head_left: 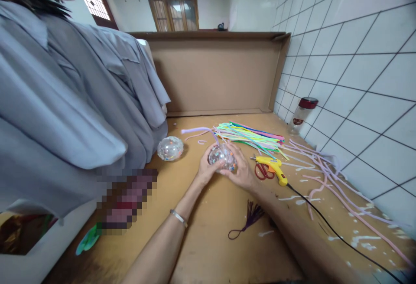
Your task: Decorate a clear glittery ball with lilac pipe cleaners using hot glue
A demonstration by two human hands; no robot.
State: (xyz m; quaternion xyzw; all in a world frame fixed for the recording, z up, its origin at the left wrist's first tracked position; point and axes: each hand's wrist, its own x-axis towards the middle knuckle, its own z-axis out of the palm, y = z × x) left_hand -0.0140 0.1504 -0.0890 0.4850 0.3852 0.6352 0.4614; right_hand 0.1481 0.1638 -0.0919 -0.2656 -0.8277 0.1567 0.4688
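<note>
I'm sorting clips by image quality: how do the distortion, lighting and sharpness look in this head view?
Head view: strong wide-angle warp, the tiled wall lines bowing and slanting; even indoor light with soft shadows; bright windows blown out; both hands on the clear ball are fairly sharp; a pixelated patch covers part of the lower left.

A brown table carries a clear ball, a pile of pipe cleaners, a glue gun lying against scissors, a purple tassel and a red-lidded jar.
</note>
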